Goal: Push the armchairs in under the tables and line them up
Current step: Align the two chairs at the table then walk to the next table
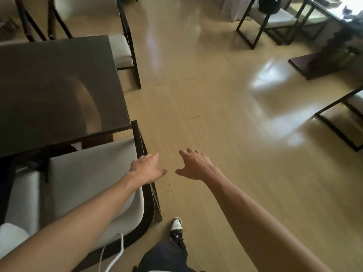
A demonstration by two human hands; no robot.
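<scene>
A dark square table [49, 91] fills the left side. A pale-cushioned armchair [88, 173] with a dark frame stands at its near edge, its front tucked under the tabletop. My left hand [147, 167] hovers over the chair's right arm rail, fingers spread, holding nothing; whether it touches the rail I cannot tell. My right hand [193, 166] is out over the bare floor just right of it, fingers apart and empty. A second armchair [119, 50] sits at the table's far right corner, partly under it.
Wide shiny wooden floor [216, 114] stretches ahead and right. Another armchair [275, 18] and a dark table [334, 36] stand at the far right, a dark chair frame [341, 122] at the right edge. My shoe [176, 227] is by the near chair's corner. A white cord [112, 256] hangs below.
</scene>
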